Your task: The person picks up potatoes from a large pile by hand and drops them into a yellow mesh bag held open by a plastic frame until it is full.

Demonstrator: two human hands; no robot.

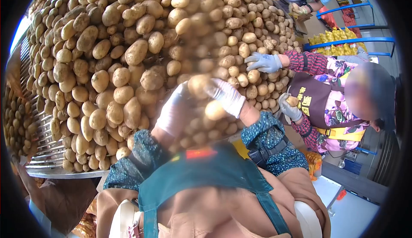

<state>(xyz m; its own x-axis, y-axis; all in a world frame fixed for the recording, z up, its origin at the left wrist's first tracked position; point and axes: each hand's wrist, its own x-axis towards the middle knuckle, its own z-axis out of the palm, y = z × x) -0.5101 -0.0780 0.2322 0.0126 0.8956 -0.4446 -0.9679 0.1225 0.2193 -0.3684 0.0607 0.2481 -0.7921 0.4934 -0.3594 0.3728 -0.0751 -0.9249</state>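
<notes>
Across a metal-rimmed surface (64, 173), a deep heap of brown potatoes (107, 66) fills nearly the whole view, piled against wire rails on the left. Beyond those rails lies a second batch of potatoes (17, 117). The person's left hand (174, 111), in a white glove, rests on the near slope of the heap; blur hides whether it grips anything. Their right hand (227, 97), also white-gloved, lies just beside a blurred potato (199, 85), and its grip cannot be told. To the right, a co-worker's gloved hand (264, 62) lies spread on the pile, while the other gloved hand (289, 108) is closed around a small potato (292, 101). Farther back, a blue rack (347, 42) holds yellow goods (334, 36).
</notes>
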